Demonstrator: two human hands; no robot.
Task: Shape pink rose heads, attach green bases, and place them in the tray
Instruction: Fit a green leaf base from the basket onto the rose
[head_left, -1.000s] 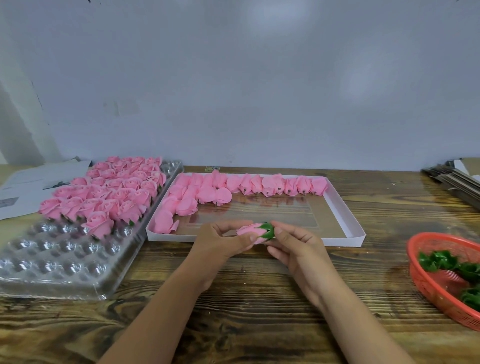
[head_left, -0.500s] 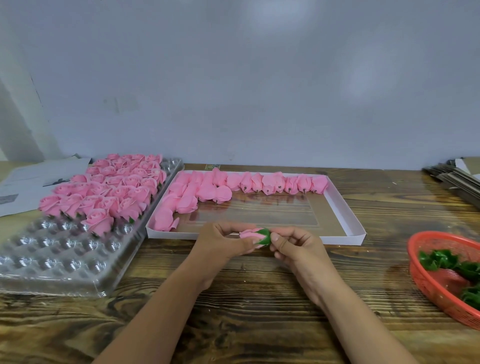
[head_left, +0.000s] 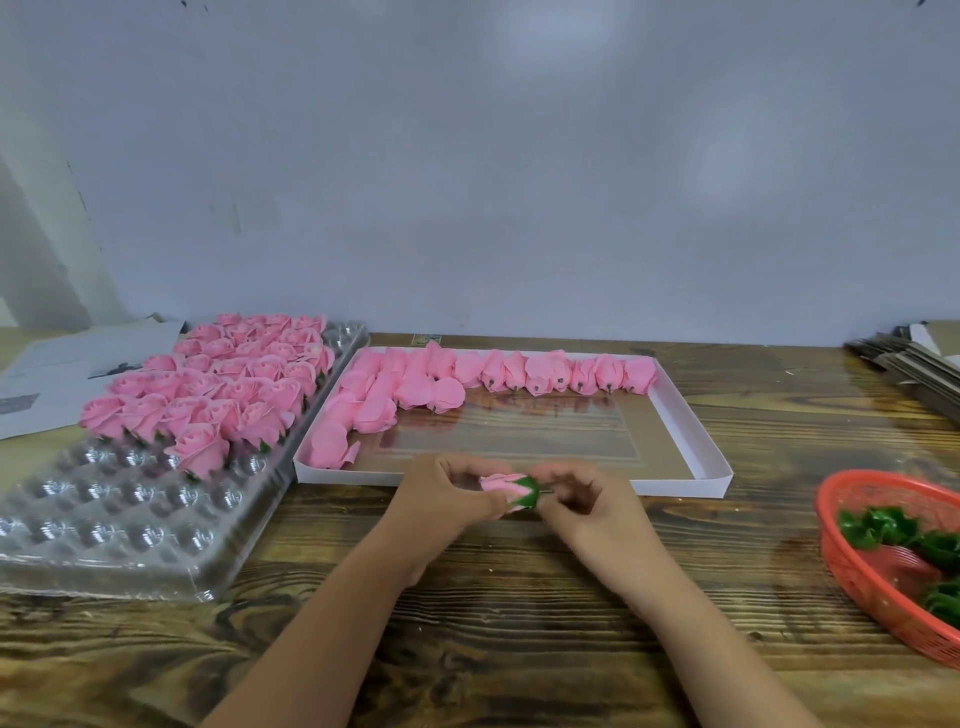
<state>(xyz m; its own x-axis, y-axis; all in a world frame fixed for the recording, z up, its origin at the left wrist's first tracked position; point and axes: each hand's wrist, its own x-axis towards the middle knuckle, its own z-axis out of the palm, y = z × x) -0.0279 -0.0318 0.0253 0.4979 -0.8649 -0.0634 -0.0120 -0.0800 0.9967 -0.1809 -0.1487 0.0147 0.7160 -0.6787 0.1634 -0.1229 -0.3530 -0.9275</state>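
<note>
My left hand (head_left: 441, 499) grips a pink rose head (head_left: 498, 483) lying sideways, just in front of the white box. A green base (head_left: 527, 492) sits on the rose's right end, and a thin pin sticks out of it. My right hand (head_left: 587, 501) pinches at that pin and base. The clear plastic tray (head_left: 119, 525) at the left holds several finished pink roses (head_left: 218, 384) in its far rows; its near cells hold nothing. Unshaped pink rose heads (head_left: 467, 371) line the far and left sides of the white box (head_left: 691, 441).
A red plastic basket (head_left: 852, 566) with loose green bases (head_left: 878, 527) stands at the right edge. Papers (head_left: 62, 364) lie at the far left, a stack of flat cardboard (head_left: 914, 364) at the far right. Bare wooden table (head_left: 519, 649) runs along the front.
Both hands have dropped slightly toward me with the rose. The green base now sits fully on the rose's end, and my right fingers have shifted onto the pin.
</note>
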